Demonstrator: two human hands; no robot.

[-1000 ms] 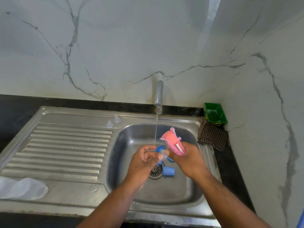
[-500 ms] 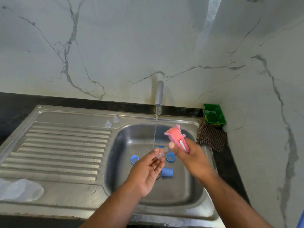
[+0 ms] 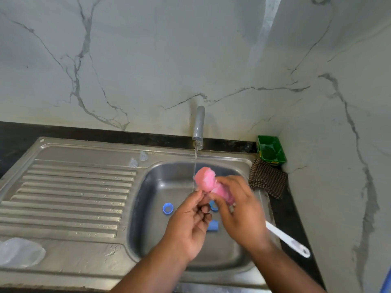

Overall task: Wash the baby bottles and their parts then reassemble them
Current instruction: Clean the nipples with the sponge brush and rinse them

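Over the sink basin (image 3: 160, 240), my right hand (image 3: 239, 210) grips a bottle brush by its pink sponge head (image 3: 204, 178). The white handle (image 3: 287, 240) sticks out to the lower right. My left hand (image 3: 190, 225) has its fingers curled and pinches a small clear bottle part, barely visible, against the sponge under the running water. In the basin lie a blue ring (image 3: 168, 208), a second blue ring (image 3: 213, 206) half hidden by my hands, and a blue cap (image 3: 212, 226). Two clear teats (image 3: 133, 163) stand on the drainboard.
The tap (image 3: 198, 125) runs a thin stream. A clear plastic piece (image 3: 19, 252) lies at the drainboard's (image 3: 74, 197) front left. A green tray (image 3: 271, 150) and a checked cloth (image 3: 267, 180) sit in the right corner against the marble wall.
My right hand has turned the brush, so the white handle now points to the lower right. The sponge head moved left into the stream, and my left fingers closed up against it.
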